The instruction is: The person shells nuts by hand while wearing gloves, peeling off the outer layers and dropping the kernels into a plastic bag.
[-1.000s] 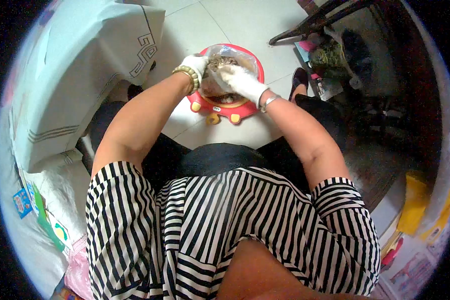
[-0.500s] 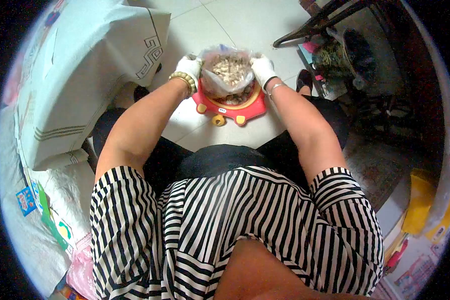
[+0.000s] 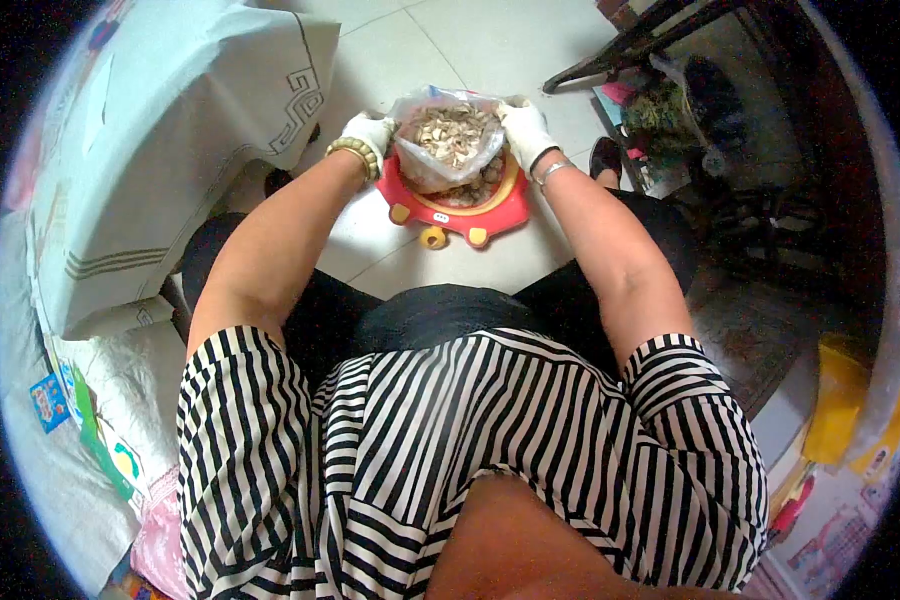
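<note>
A clear plastic bag [image 3: 425, 172] hangs between my hands, its mouth spread wide. Pale brown dried pieces [image 3: 455, 138], perhaps sliced mushrooms, fill it. My left hand [image 3: 369, 133], in a white glove with a beaded bracelet at the wrist, is closed on the bag's left rim. On the opposite rim my right hand [image 3: 523, 128], gloved as well, grips the plastic. Below and behind the bag is a red and yellow wheeled toy [image 3: 450, 222], with more brownish pieces [image 3: 475, 190] in its round middle. The bag hides the toy's far part.
Pale floor tiles [image 3: 410, 50] lie around the toy. A cloth-covered piece of furniture [image 3: 170, 150] stands at the left. Dark furniture legs [image 3: 640, 50] and a bag of dark green stuff [image 3: 660, 120] are at the right. Yellow packaging [image 3: 840, 400] lies at lower right.
The bag's mouth has tipped and opened more toward me, so its contents show more clearly. Both hands keep hold of the rim and have shifted slightly left.
</note>
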`<state>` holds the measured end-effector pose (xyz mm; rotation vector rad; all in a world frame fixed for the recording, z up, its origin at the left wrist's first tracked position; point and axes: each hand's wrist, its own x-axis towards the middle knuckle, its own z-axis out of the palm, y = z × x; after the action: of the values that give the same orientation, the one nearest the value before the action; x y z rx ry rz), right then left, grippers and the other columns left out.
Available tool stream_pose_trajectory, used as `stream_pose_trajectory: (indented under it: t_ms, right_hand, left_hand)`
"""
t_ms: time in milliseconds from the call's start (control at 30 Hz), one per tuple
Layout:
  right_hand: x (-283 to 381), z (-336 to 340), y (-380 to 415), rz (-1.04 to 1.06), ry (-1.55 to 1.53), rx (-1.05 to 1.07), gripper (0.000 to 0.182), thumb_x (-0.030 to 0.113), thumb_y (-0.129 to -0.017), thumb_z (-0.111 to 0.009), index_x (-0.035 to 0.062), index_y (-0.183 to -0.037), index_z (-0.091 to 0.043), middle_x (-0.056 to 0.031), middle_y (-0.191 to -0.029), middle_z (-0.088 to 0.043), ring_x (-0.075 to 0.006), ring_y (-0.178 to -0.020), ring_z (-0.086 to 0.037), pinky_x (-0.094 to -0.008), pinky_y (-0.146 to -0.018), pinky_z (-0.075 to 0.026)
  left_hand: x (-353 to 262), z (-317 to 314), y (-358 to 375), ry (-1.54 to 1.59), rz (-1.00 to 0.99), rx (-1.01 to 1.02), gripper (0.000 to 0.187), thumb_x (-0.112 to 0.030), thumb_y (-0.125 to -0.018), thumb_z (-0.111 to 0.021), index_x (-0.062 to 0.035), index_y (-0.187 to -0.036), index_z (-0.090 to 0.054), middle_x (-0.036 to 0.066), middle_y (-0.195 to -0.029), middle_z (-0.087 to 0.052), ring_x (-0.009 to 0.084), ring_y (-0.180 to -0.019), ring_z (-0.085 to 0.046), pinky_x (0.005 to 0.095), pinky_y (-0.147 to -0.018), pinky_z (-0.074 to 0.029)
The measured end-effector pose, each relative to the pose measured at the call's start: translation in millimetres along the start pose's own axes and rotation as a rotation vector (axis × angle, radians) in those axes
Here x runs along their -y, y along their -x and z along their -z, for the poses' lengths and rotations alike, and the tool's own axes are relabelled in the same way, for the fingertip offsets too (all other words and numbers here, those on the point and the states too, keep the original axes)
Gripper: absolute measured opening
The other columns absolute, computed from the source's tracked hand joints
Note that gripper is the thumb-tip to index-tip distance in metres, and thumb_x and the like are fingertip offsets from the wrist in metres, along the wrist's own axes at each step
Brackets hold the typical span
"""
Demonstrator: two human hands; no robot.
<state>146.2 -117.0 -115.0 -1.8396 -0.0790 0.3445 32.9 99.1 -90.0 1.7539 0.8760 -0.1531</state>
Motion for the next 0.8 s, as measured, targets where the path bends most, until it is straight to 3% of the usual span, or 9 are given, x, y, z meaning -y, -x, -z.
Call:
stream_pose_trajectory:
  t_ms: [233, 300, 367, 467, 533, 633, 700, 733, 800]
  right_hand:
    - [1, 2, 0, -0.033, 0.050, 0.083, 0.024, 0.017, -0.087, -0.059, 0.0009, -0.105, -0.058, -0.0075, -0.090, -0.063, -0.0153, -0.074, -0.057, -0.0287, -0.061, -0.047]
    - [2, -2, 0, -0.014, -0.008, 0.116, 0.028, 0.016, -0.081, -0.063, -0.0009, -0.103, -0.062, -0.0126, -0.093, -0.066, -0.0215, -0.084, -0.061, -0.0332, -0.076, -0.048]
    - [23, -3, 11, -0.012, -0.031, 0.148, 0.028, 0.016, -0.081, -0.062, -0.0016, -0.104, -0.061, -0.0122, -0.093, -0.066, -0.0212, -0.084, -0.060, -0.0330, -0.077, -0.047]
    - [71, -1, 37, 0.055, -0.016, 0.151, 0.028, 0.015, -0.082, -0.061, -0.0031, -0.103, -0.060, -0.0121, -0.093, -0.065, -0.0196, -0.085, -0.059, -0.0317, -0.077, -0.046]
    - [86, 3, 42, 0.069, -0.237, 0.217, 0.026, 0.016, -0.083, -0.061, -0.0027, -0.102, -0.061, -0.0109, -0.091, -0.064, -0.0184, -0.084, -0.059, -0.0301, -0.076, -0.047]
    - [99, 9, 31, 0.396, -0.125, 0.275, 0.027, 0.018, -0.086, -0.060, -0.0018, -0.103, -0.060, -0.0090, -0.092, -0.064, -0.0153, -0.085, -0.059, -0.0270, -0.075, -0.047]
    - [113, 12, 36, 0.166, -0.492, 0.443, 0.029, 0.021, -0.088, -0.060, -0.0020, -0.105, -0.059, -0.0075, -0.095, -0.063, -0.0135, -0.090, -0.058, -0.0251, -0.078, -0.047]
    - [122, 12, 42, 0.157, -0.495, 0.438, 0.029, 0.021, -0.088, -0.060, -0.0020, -0.105, -0.059, -0.0075, -0.095, -0.063, -0.0135, -0.090, -0.058, -0.0251, -0.078, -0.047]
    - [139, 13, 50, 0.137, -0.613, 0.428, 0.014, 0.010, -0.090, -0.054, -0.0009, -0.097, -0.059, -0.0065, -0.083, -0.059, -0.0139, -0.070, -0.057, -0.0254, -0.060, -0.047]
  left_hand:
    - [17, -12, -25, 0.040, -0.109, -0.012, 0.028, -0.018, -0.086, -0.061, 0.0002, -0.106, -0.054, 0.014, -0.091, -0.063, 0.0220, -0.074, -0.060, 0.0351, -0.067, -0.050]
    - [3, -16, -12, 0.128, -0.099, -0.015, 0.026, -0.017, -0.086, -0.060, 0.0000, -0.106, -0.055, 0.014, -0.091, -0.063, 0.0212, -0.076, -0.060, 0.0344, -0.068, -0.050]
    - [-24, -20, 23, -0.074, -0.259, -0.048, 0.023, -0.013, -0.086, -0.058, 0.0001, -0.105, -0.056, 0.012, -0.091, -0.064, 0.0194, -0.078, -0.060, 0.0326, -0.070, -0.049]
    - [-32, -25, 14, -0.011, -0.349, -0.108, 0.023, -0.013, -0.086, -0.058, 0.0001, -0.105, -0.057, 0.011, -0.089, -0.065, 0.0178, -0.080, -0.059, 0.0315, -0.072, -0.049]
    - [-41, -20, 7, 0.000, -0.381, -0.124, 0.025, -0.015, -0.085, -0.059, -0.0007, -0.106, -0.058, 0.009, -0.092, -0.065, 0.0166, -0.081, -0.059, 0.0306, -0.074, -0.048]
    - [-67, -9, 22, 0.192, -0.478, -0.075, 0.021, -0.016, -0.086, -0.059, -0.0022, -0.102, -0.059, 0.007, -0.090, -0.064, 0.0158, -0.081, -0.058, 0.0299, -0.073, -0.048]
    - [-72, -2, 18, 0.252, -0.502, -0.092, 0.019, -0.017, -0.086, -0.059, -0.0029, -0.098, -0.059, 0.005, -0.088, -0.063, 0.0148, -0.081, -0.057, 0.0282, -0.073, -0.047]
    - [-88, 2, 47, 0.239, -0.453, -0.077, 0.023, -0.019, -0.086, -0.059, -0.0022, -0.101, -0.059, 0.005, -0.089, -0.063, 0.0140, -0.081, -0.057, 0.0271, -0.074, -0.047]
    - [-88, 13, 39, 0.155, -0.693, -0.108, 0.026, -0.020, -0.086, -0.059, -0.0025, -0.105, -0.059, 0.005, -0.089, -0.063, 0.0135, -0.080, -0.056, 0.0272, -0.072, -0.047]
